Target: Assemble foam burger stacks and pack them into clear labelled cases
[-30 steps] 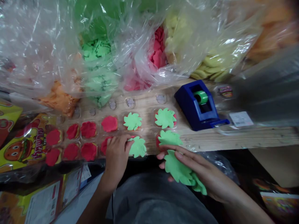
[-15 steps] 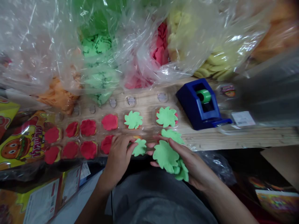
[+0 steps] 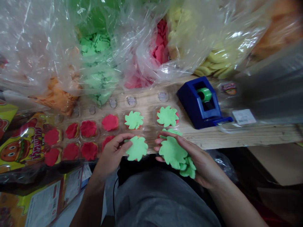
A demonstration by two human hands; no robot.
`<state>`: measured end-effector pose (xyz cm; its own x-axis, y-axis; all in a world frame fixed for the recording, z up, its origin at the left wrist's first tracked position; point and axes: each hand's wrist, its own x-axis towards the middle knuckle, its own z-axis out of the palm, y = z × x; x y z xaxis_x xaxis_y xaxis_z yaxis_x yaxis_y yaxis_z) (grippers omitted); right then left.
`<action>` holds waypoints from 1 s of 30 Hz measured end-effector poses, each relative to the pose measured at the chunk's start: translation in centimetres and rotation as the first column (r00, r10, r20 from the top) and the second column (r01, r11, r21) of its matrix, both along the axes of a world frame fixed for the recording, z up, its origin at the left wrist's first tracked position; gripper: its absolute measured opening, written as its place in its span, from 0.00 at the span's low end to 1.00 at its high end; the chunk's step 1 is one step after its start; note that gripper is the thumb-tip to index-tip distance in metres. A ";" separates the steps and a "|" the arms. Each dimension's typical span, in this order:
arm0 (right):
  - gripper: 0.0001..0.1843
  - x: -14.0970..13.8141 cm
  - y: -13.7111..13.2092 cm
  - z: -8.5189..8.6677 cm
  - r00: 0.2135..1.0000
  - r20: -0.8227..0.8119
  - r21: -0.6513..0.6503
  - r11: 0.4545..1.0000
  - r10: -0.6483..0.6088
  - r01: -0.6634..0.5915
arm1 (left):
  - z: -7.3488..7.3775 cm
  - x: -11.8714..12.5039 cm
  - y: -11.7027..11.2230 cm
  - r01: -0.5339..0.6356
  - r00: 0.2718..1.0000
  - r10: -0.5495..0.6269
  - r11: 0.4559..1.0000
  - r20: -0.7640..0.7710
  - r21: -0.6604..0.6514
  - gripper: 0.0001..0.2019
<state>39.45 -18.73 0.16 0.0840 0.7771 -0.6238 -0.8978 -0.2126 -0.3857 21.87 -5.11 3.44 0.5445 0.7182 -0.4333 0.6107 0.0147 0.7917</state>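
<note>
Wooden surface point(image 3: 239, 136): soft green clay leaf point(image 3: 137, 148) pinched at edge by left hand point(image 3: 111, 154); floppy leaf stack point(image 3: 172, 153) grasped in right hand point(image 3: 201, 160); edges judged best hold.

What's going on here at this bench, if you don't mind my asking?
A person is sorting through green scalloped cutouts over a clear plastic tray on a wooden board. The left hand holds one green cutout, and the right hand holds a stack of green cutouts. Many tray cells hold red pieces, and at least two green cutouts already sit on red ones. A blue tape dispenser stands nearby.
</note>
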 end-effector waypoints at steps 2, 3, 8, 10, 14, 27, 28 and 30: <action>0.18 0.0 0.0 0.1 1.000 0.002 -0.003 1.000 0.002 -0.002 | -0.6 0.2 -0.3 0.058 0.998 -0.058 0.998 -0.018 0.034 0.11; 0.18 0.0 0.0 0.1 1.000 -0.003 -0.002 1.000 0.004 -0.004 | -1.1 0.3 -0.6 0.082 0.996 -0.077 0.990 -0.048 0.117 0.10; 0.18 -0.2 0.1 0.3 1.000 -0.023 0.013 1.000 0.005 -0.004 | -3.2 0.7 -1.5 0.279 0.956 -0.161 0.750 -0.244 0.600 0.10; 0.18 -0.3 0.2 0.4 1.000 -0.029 0.028 1.000 0.000 0.001 | -3.6 0.7 -1.6 0.314 0.947 -0.171 0.659 -0.271 0.683 0.10; 0.19 -0.6 0.5 0.9 0.996 -0.083 0.061 0.998 0.017 -0.012 | -3.6 0.5 -1.7 0.292 0.954 -0.099 0.536 -0.285 0.792 0.10; 0.25 -1.5 2.4 2.7 0.973 -0.225 0.146 0.989 0.046 -0.013 | -2.5 -0.3 -2.1 0.358 0.931 -0.326 0.713 -0.167 0.603 0.21; 0.26 -1.7 2.6 2.9 0.972 -0.226 0.145 0.989 0.067 -0.035 | -2.0 -0.2 -2.2 0.303 0.946 -0.312 0.749 -0.090 0.589 0.21; 0.28 -2.4 3.0 2.9 0.970 -0.219 0.133 0.988 0.104 -0.076 | -0.9 0.0 -2.5 0.224 0.959 -0.281 0.806 0.021 0.548 0.21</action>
